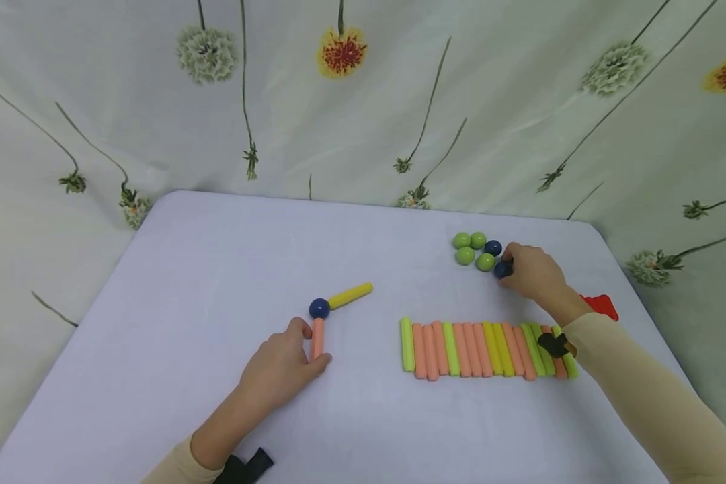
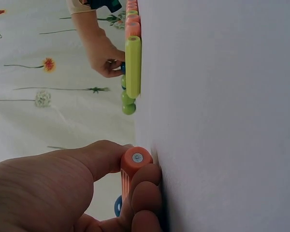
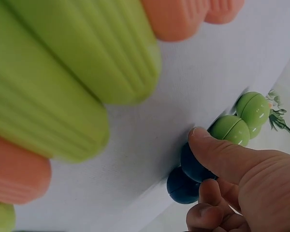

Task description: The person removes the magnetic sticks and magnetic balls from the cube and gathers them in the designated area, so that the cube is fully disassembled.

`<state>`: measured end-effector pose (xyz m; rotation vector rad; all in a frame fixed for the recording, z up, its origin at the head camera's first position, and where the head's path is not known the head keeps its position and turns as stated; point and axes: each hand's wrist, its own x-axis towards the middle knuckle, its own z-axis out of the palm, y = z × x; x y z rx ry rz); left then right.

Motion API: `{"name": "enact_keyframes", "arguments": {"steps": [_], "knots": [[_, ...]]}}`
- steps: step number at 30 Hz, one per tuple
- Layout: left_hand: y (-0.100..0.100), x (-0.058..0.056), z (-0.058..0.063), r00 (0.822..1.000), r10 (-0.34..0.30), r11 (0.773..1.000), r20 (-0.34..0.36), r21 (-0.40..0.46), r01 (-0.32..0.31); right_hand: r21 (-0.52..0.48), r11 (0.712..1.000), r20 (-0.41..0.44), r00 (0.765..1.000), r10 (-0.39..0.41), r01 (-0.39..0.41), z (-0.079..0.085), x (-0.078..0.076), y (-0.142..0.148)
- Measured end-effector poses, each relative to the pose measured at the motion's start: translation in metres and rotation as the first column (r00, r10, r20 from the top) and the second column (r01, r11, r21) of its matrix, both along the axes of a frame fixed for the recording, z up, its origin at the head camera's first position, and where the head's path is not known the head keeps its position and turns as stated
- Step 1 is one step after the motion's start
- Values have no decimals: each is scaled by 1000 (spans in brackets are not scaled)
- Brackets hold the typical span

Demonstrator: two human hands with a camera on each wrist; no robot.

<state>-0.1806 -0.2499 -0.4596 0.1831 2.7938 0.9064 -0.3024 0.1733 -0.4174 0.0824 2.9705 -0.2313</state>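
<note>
My left hand (image 1: 284, 363) holds an orange magnetic rod (image 1: 317, 338) between thumb and fingers, low over the table. The rod's near end shows a round metal disc in the left wrist view. At its far end sits a dark blue ball (image 1: 319, 308), from which a yellow rod (image 1: 351, 296) slants out to the right. Farther back, my right hand (image 1: 534, 270) pinches another dark blue ball (image 3: 195, 162) between thumb and fingers. Close beside it are a second dark blue ball (image 1: 493, 248) and several green balls (image 1: 465, 255), grouped on the table.
A row of orange, green and yellow rods (image 1: 466, 349) lies side by side at the right, partly under my right forearm. Past that forearm is a red piece (image 1: 601, 306), partly covered. The white table (image 1: 230, 249) ends at a flower-patterned cloth (image 1: 351, 121).
</note>
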Motion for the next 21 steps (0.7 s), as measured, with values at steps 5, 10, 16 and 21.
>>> {"name": "enact_keyframes", "arguments": {"steps": [5, 10, 16, 21], "knots": [[1, -1, -2, 1000, -1, 1000, -2, -6, 1, -3, 1000, 8, 1000, -5, 5, -1, 1, 0], [0, -1, -2, 1000, -3, 1000, -1, -12, 3, 5, 1000, 15, 1000, -18, 18, -2, 0, -1], [0, -1, -1, 1000, 0, 1000, 5, -8, 0, 14, 1000, 13, 1000, -23, 23, 0, 2, -2], [0, 0, 0, 1000, -1, 1000, 1, -6, 1, 25, 1000, 25, 1000, -18, 17, 1, 5, -4]]}}
